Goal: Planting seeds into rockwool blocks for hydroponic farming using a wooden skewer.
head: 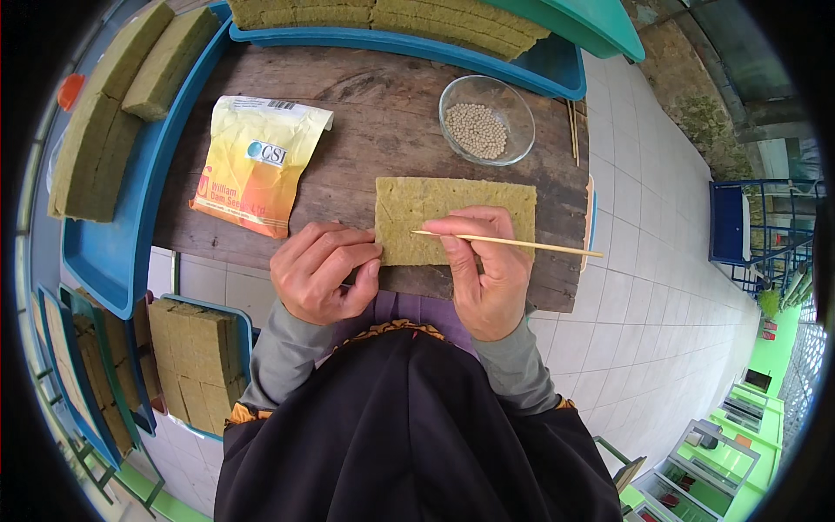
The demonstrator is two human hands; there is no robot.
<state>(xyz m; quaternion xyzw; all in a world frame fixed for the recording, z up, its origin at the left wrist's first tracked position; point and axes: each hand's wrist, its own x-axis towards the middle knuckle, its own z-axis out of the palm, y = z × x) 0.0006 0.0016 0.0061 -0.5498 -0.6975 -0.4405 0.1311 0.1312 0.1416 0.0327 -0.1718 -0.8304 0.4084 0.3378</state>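
A flat rectangular slab of rockwool (408, 199) with small holes in its top lies near the front edge of the wooden table (339, 72). My right hand (489, 267) is over the slab and pinches a thin wooden skewer (541, 246), whose pointed end is at the slab's surface left of centre. Curled beside the slab's left edge, my left hand (326, 271) touches it with the fingertips; nothing shows in its grasp. Behind the slab, to the right, stands a glass bowl (524, 130) with small round pale pellets (476, 130). A paper seed packet (261, 169) lies to the left.
Blue trays (147, 222) (417, 46) with rockwool blocks (98, 156) border the table's left and far sides. A green tray (587, 26) overlaps the far one. Two thin sticks (574, 134) lie at the right edge. More rockwool blocks (196, 365) stand low on the left.
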